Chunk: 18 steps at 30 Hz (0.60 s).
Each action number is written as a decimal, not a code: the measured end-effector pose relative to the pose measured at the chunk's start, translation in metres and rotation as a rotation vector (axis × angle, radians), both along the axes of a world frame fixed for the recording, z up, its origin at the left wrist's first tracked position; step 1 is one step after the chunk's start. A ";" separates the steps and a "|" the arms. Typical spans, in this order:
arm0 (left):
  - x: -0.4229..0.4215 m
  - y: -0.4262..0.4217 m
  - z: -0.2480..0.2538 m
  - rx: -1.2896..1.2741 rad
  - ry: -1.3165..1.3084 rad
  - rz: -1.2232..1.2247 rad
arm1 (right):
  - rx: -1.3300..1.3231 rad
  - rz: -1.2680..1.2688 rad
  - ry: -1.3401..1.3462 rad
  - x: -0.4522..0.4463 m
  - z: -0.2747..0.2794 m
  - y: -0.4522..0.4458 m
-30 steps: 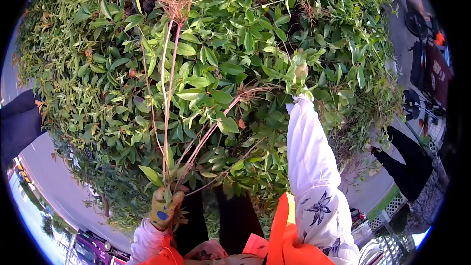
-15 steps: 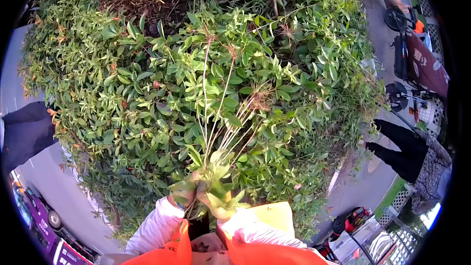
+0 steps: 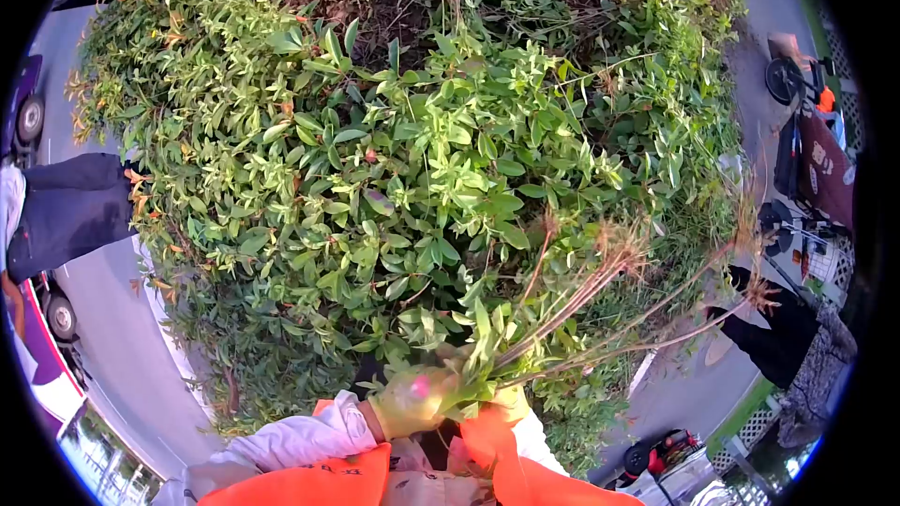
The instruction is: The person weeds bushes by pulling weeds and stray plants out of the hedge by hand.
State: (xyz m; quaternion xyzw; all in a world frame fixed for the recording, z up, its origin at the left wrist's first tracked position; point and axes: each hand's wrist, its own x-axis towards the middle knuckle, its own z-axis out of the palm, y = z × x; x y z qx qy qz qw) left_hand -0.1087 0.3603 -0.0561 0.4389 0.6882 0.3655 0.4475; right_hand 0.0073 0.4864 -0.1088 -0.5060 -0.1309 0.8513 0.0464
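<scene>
Yellow glove material is covering your left hand (image 3: 414, 403), which is gripping the leafy end of a bunch of rooted stems (image 3: 568, 311) low in front of your orange vest (image 3: 309, 480). Your right hand (image 3: 512, 404) is sitting just beside it (leaves and blur are hiding its fingers, so you cannot tell whether it is gripping too), while the stems are slanting up and rightward, their brown roots fanning out over the edge of the green hedge (image 3: 375, 211). Dark-trousered legs (image 3: 75, 211) are showing beyond the hedge's left side.
</scene>
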 end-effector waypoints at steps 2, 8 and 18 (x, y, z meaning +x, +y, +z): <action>-0.012 0.026 0.013 0.077 -0.032 -0.002 | 0.137 0.010 -0.063 -0.015 0.006 0.032; -0.073 0.152 0.038 0.274 0.289 0.342 | 0.809 0.034 -0.054 -0.113 0.047 0.214; -0.120 0.074 -0.110 -0.021 -0.529 1.228 | 1.299 0.164 -0.197 -0.293 0.002 0.279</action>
